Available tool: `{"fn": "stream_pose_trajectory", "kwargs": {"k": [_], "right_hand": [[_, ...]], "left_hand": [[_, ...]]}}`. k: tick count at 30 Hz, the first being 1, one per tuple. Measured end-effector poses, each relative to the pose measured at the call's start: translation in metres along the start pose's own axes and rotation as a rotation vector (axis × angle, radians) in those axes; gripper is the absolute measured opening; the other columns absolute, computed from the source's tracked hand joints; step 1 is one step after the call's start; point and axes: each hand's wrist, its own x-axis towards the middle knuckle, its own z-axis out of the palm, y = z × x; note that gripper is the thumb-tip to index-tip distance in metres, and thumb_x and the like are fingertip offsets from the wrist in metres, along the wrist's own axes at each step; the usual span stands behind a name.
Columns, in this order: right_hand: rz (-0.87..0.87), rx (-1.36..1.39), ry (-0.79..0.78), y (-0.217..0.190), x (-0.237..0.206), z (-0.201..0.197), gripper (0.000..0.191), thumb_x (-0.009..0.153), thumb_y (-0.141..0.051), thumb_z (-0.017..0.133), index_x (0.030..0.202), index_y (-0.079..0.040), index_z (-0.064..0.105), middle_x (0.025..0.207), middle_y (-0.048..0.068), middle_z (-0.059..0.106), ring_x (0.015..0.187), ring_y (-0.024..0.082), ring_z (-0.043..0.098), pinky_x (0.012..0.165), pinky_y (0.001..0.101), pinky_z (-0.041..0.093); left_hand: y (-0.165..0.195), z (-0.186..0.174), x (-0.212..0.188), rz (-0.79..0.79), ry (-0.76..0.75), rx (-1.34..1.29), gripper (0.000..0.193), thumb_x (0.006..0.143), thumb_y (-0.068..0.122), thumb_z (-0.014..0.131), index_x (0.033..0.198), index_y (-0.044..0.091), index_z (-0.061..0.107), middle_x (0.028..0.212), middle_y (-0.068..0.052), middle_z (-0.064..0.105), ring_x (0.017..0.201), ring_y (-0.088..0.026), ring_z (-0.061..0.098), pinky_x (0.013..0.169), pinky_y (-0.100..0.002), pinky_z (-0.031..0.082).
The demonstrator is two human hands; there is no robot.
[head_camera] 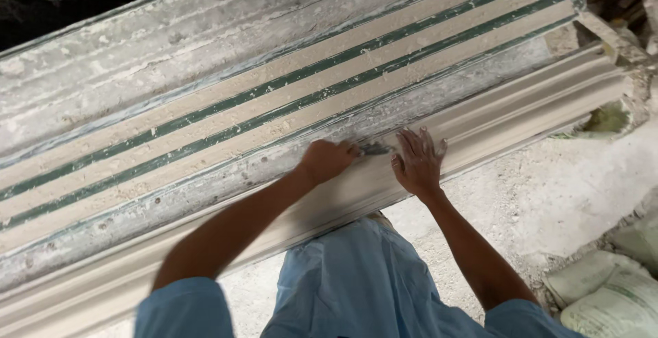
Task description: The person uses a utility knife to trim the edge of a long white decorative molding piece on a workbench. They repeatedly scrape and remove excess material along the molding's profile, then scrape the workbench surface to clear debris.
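A long plaster-caked desk (171,84) runs slantwise across the view, its top crusted grey-white, with three pale sandy strips parted by thin green lines along its middle. Along its near edge lies a long white moulded plaster cornice (521,108), ribbed lengthwise. The left hand (327,160) has its grip closed on a small dark metal scraper (375,149), whose blade rests on the cornice near the middle of the desk's near edge. The right hand (418,160) lies flat just beside the blade, fingers spread, grip apart, pressing the cornice. Below is a dusty pale floor (548,201) with greyish filled sacks (610,293) at the lower right.
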Motion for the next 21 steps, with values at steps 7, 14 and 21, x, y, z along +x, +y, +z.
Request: {"fn": "stream_pose_trajectory", "kwargs": {"k": [7,14,21], "right_hand": [[0.011,0.047,-0.116,0.024,0.008,-0.020,0.055,0.102,-0.038,0.049,0.152,-0.015,0.049,0.162,0.011,0.041,0.153,0.045,0.026,0.113,0.0803,0.012],[0.066,-0.048,-0.128,0.028,0.008,-0.017,0.050,0.100,-0.035,0.050,0.147,-0.019,0.054,0.156,0.006,0.046,0.151,0.039,0.030,0.113,0.0815,0.008],[-0.001,0.047,-0.042,0.117,0.036,-0.025,0.039,0.103,-0.023,0.051,0.141,-0.017,0.058,0.149,0.008,0.053,0.144,0.038,0.042,0.116,0.0792,0.014]], "left_hand": [[-0.023,0.001,-0.024,0.040,0.008,-0.026,0.030,0.098,0.017,0.051,0.127,0.017,0.060,0.106,-0.009,0.069,0.070,-0.028,0.074,0.051,-0.044,0.058],[-0.022,-0.017,-0.056,-0.014,-0.154,0.028,0.036,0.101,0.017,0.048,0.136,0.020,0.055,0.115,-0.011,0.065,0.063,-0.024,0.072,0.044,-0.039,0.058],[0.041,-0.007,0.107,-0.006,0.127,-0.038,0.027,0.100,0.018,0.052,0.125,0.016,0.063,0.112,-0.009,0.071,0.077,-0.026,0.074,0.053,-0.043,0.059]]}}
